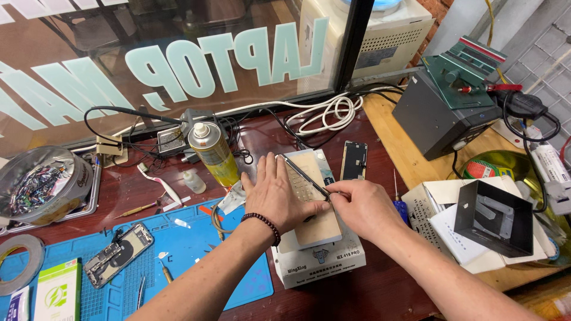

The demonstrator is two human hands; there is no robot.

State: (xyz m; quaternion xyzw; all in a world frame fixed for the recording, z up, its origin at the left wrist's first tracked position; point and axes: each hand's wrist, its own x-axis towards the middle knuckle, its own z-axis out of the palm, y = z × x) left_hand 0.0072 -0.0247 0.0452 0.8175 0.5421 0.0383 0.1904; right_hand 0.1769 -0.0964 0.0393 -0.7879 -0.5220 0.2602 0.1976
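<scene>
On the white heating block [321, 255] near the front edge of the dark red surface [380, 297], we press our left hand [276, 199] flat, its fingers spread and released, over a thin pale panel [309, 196] that lies on the block's tan top. Our right hand [363, 208] pinches slim metal tweezers [303, 175] between thumb and forefinger, the tips lying slantwise across the panel just beyond the left fingertips. To do this well, we judge that the left palm should hold the panel steady with even weight, while the tweezers stay low and nearly flat, so that they slide along the panel and do not dig into it.

Just left of the block lies a blue work mat [178, 249] with an opened phone [118, 254] on it. At the mat's back edge stands a yellow spray can [213, 151] with a white cap, and a small clear bottle [193, 181] beside it. At the front left corner lies a flat green-and-white packet [56, 294], and a roll of grey tape [21, 261] just behind it. Large pale letters run mirrored across the window [178, 59] behind. A black screen part [354, 160] lies just beyond the block. On the wooden board to the right, an open black box [493, 217] sits on white paper.
</scene>
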